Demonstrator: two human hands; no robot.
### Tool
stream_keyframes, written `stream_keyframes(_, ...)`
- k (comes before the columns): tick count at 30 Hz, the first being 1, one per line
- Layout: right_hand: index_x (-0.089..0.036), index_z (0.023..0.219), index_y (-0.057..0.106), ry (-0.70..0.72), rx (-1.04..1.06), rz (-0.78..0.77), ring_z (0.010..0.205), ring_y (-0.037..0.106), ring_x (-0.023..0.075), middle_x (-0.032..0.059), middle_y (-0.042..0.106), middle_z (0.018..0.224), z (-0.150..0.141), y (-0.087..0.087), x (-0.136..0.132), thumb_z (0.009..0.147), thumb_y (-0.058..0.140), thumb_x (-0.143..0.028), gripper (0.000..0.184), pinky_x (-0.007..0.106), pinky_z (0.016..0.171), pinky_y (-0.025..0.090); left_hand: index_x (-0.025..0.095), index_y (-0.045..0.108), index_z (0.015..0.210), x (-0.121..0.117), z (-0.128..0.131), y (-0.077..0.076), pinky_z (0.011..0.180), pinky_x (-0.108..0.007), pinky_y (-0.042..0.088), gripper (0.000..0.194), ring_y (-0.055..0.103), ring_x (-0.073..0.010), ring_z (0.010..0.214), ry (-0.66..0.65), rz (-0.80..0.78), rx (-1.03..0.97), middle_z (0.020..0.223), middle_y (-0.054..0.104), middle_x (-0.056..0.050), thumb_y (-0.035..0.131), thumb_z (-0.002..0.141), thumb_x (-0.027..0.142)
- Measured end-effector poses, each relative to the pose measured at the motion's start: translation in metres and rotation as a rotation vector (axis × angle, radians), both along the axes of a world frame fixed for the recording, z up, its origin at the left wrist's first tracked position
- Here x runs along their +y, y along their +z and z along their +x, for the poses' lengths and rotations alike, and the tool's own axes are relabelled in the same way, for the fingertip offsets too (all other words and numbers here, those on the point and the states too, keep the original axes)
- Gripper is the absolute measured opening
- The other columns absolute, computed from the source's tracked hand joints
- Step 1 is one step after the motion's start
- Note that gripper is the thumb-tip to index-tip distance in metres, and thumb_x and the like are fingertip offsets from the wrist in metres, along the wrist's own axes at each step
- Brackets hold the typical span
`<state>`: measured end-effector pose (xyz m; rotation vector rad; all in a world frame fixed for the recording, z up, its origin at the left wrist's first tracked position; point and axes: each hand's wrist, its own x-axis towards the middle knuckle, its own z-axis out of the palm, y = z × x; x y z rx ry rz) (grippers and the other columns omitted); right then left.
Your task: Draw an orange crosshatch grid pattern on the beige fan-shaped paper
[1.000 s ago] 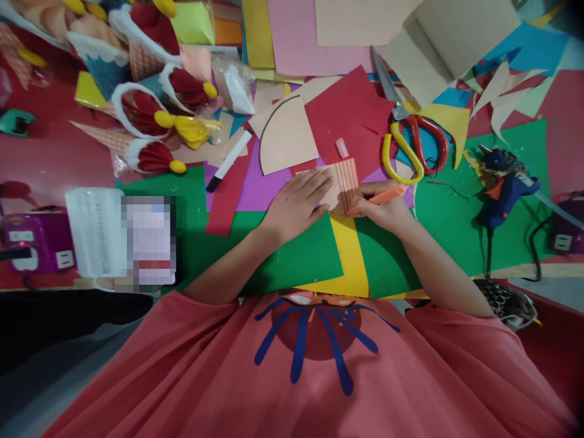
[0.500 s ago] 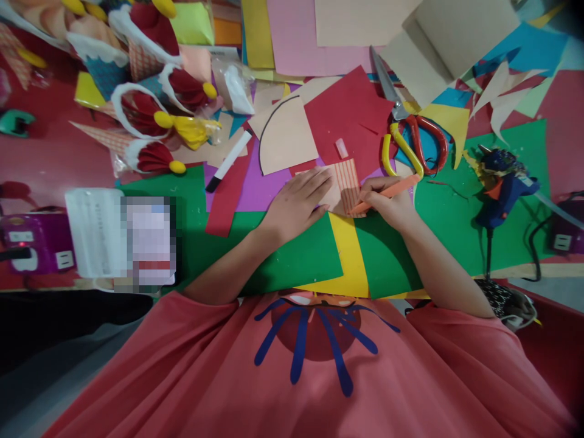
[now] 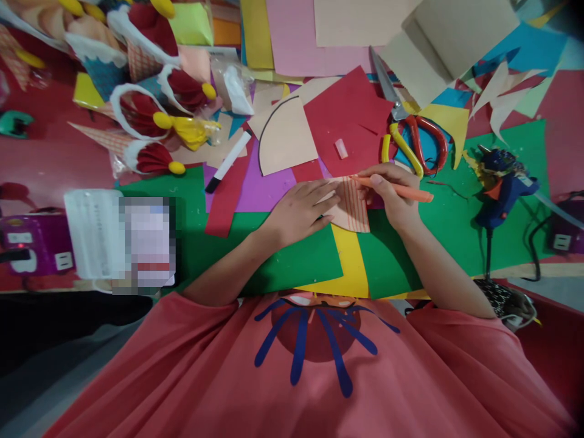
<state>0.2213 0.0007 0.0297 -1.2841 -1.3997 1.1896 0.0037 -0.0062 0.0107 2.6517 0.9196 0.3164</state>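
Under my left hand (image 3: 296,212), whose fingers lie flat and spread, is a peach piece of paper (image 3: 356,210) with a curved lower edge. Thin orange stripes run down its right part. My right hand (image 3: 396,190) is closed around an orange marker (image 3: 414,193), its tip at the paper's upper edge. A small pale pink cap (image 3: 341,149) rests above on red paper (image 3: 349,115). Up and to the left lies a peach fan-shaped piece (image 3: 288,139) with a black line along its curve. The part of the striped paper beneath my left fingers is hidden.
Scissors (image 3: 408,137) with red and yellow handles lie beyond my right hand. A blue glue gun (image 3: 504,194) is at right. A black-and-white marker (image 3: 228,161), paper cones (image 3: 150,157) and a blurred-out phone-like object (image 3: 148,243) are at left. Green sheets (image 3: 283,261) cover the table.
The striped paper has shifted and turned, its curved edge now lower and nearer me. The marker tip has moved from the paper's lower right up to its top edge.
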Motion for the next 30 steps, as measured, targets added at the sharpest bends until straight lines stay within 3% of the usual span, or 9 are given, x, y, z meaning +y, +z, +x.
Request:
stream_keyframes(6, -0.022, 0.088, 0.071, 0.000, -0.079, 0.064, 0.065, 0.064, 0.0103, -0.0002, 0.069, 0.078, -0.0002, 0.0010, -0.0019, 0.085, 0.060, -0.034, 0.016, 0.024, 0.061, 0.052, 0.018, 0.058, 0.122, -0.0020, -0.0010, -0.0012, 0.098, -0.044, 0.045, 0.036, 0.047, -0.0276, 0.127, -0.085, 0.020, -0.012, 0.131, 0.057, -0.013, 0.043, 0.097, 0.038)
stream_keyframes(12, -0.023, 0.090, 0.067, 0.017, -0.028, 0.070, 0.060, 0.062, 0.0098, -0.0014, 0.066, 0.072, -0.0012, -0.0012, -0.0023, 0.086, 0.059, -0.032, 0.013, 0.024, 0.057, 0.049, 0.019, 0.058, 0.124, -0.0030, -0.0014, -0.0023, 0.097, -0.044, 0.046, 0.036, 0.050, -0.0273, 0.124, -0.148, 0.040, -0.026, 0.130, 0.057, -0.013, 0.044, 0.096, 0.037)
stream_keyframes(20, -0.018, 0.068, 0.058, 0.012, -0.180, 0.001, 0.055, 0.052, 0.0088, -0.0014, 0.056, 0.062, -0.0007, -0.0068, -0.0003, 0.084, 0.059, -0.034, 0.023, 0.023, 0.049, 0.038, 0.017, 0.060, 0.120, -0.0038, 0.0012, 0.0014, 0.094, -0.041, 0.048, 0.032, 0.055, -0.0264, 0.118, -0.131, 0.109, -0.058, 0.127, 0.059, -0.013, 0.043, 0.097, 0.033)
stream_keyframes(30, -0.018, 0.064, 0.056, 0.016, -0.224, -0.022, 0.053, 0.050, 0.0086, -0.0031, 0.052, 0.056, -0.0042, -0.0055, -0.0002, 0.082, 0.055, -0.024, 0.019, 0.023, 0.049, 0.037, 0.008, 0.060, 0.113, -0.0011, 0.0021, 0.0055, 0.088, -0.038, 0.050, 0.031, 0.060, -0.0268, 0.109, -0.117, 0.098, -0.125, 0.118, 0.063, -0.017, 0.043, 0.097, 0.028)
